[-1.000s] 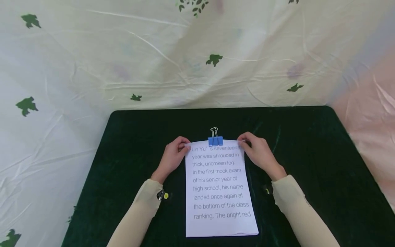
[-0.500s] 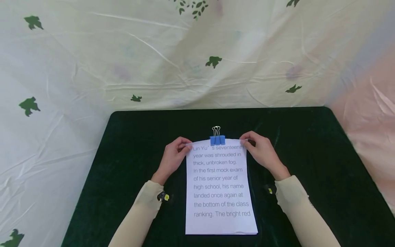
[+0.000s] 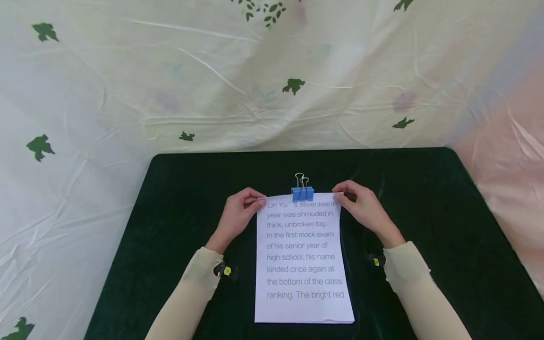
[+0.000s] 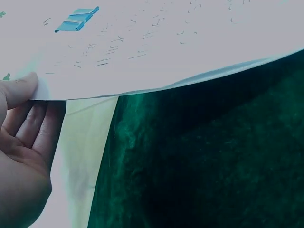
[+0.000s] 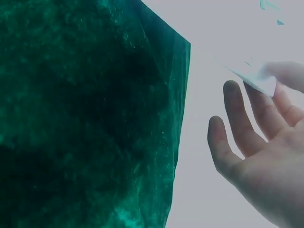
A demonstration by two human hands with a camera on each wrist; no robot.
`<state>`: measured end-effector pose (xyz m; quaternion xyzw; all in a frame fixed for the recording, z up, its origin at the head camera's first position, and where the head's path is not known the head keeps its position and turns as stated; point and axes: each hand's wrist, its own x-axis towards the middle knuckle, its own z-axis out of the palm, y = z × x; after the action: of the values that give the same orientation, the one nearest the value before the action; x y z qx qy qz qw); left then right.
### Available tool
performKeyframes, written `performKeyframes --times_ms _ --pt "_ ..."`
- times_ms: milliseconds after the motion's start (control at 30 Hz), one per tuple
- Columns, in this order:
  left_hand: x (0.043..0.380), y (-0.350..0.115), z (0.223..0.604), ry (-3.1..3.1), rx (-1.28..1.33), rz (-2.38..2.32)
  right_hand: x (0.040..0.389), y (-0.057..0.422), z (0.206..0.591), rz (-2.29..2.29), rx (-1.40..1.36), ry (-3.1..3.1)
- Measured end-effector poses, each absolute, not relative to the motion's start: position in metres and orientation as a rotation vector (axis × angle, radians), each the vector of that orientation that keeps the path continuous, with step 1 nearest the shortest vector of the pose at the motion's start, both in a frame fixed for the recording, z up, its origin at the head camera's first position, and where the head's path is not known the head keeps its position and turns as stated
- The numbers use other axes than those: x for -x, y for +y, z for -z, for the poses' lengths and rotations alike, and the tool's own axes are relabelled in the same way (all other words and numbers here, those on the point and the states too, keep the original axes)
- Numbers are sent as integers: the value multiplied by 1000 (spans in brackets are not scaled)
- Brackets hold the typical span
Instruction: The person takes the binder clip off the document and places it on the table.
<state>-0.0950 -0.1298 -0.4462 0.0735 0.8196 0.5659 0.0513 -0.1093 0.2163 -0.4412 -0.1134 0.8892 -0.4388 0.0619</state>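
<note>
A stack of white printed paper (image 3: pixel 303 264) lies lengthwise before me, its far edge raised a little between my hands. A blue binder clip (image 3: pixel 302 194) bites the middle of that far edge, its wire handles pointing away. My left hand (image 3: pixel 240 212) pinches the far left corner, thumb on top and fingers beneath, as the left wrist view shows. At the far right corner, my right hand (image 3: pixel 361 208) pinches the paper between thumb and fingers; in the right wrist view its other fingers spread below the sheet.
A dark green cloth (image 3: pixel 195 189) covers the table under the paper. Behind it hangs a pale curtain (image 3: pixel 221 94) with green leaf and bird shapes; a pinkish curtain (image 3: pixel 518 156) hangs at the right. Each wrist wears a small dark device with a yellow mark.
The clip has shifted slightly right along with the paper's far edge, and its wire handles now stand apart from each other. Both hands keep their pinch; the right one has moved slightly right.
</note>
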Motion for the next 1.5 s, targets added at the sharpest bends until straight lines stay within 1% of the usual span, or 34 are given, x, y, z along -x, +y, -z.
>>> performKeyframes --times_ms 267,633,967,1500 --pt "92 -131 446 2508 -230 -1745 118 216 431 1306 450 2586" --pt "88 -129 447 2480 -226 -1771 143 194 412 1311 655 2434" --pt "86 -130 446 2478 -266 -1801 157 177 407 1285 651 2283" --pt "87 -129 449 2487 -253 -1795 159 170 410 1332 628 2271"
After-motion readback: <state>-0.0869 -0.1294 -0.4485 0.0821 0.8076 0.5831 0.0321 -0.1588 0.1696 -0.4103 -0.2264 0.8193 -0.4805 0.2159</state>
